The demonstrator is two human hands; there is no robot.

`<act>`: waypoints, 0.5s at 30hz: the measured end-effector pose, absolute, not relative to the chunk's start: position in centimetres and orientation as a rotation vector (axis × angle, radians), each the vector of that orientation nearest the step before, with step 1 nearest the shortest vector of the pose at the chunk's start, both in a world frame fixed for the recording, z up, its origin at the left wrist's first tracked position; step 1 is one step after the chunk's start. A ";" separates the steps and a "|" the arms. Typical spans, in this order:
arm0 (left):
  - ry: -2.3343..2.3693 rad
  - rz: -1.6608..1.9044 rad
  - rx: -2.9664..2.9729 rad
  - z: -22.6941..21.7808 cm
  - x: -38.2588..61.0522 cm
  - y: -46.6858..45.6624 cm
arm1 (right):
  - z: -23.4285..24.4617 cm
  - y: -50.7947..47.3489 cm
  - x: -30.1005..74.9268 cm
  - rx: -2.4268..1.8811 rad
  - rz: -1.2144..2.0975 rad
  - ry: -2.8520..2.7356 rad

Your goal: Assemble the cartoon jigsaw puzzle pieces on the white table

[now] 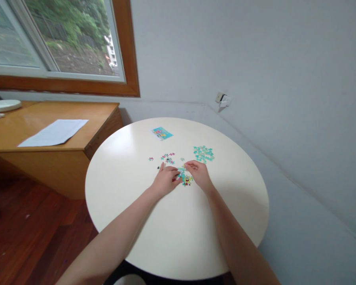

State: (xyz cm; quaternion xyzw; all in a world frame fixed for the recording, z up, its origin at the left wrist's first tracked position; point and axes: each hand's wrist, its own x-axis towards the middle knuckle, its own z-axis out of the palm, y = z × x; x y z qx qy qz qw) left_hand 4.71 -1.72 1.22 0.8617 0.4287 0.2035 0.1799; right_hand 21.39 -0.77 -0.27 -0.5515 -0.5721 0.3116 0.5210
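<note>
A partly joined jigsaw puzzle (pixel 187 181), showing a yellow cartoon face and turquoise parts, lies between my two hands. My left hand (pixel 165 181) rests at its left side, fingers spread, with thumb and fingertips touching its edge and covering some of it. My right hand (pixel 199 173) is above the puzzle's upper right, thumb and index finger pinched on a small yellowish puzzle piece (pixel 184 166). Beyond my left hand are several loose pink and multicoloured pieces (pixel 167 159). A pile of turquoise pieces (pixel 203 153) sits past my right hand.
The round white table (pixel 178 233) carries a small picture card (pixel 162 133) near its far side. A wooden desk (pixel 103 114) with a sheet of paper (pixel 55 132) stands at the left. Behind are a wall with a socket (pixel 222 99) and a window (pixel 74 35).
</note>
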 end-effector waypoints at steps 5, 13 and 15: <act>1.121 0.581 2.390 1.6 4.3 -1.6 | 0.2 -1.2 21.3 -1.304 0.865 -1.565; 1.130 0.747 2.336 1.4 4.4 -1.6 | 0.7 -1.7 21.2 -1.328 0.946 -1.639; 1.144 0.777 2.316 1.4 4.3 -1.5 | 0.6 -1.7 21.2 -1.328 0.969 -1.620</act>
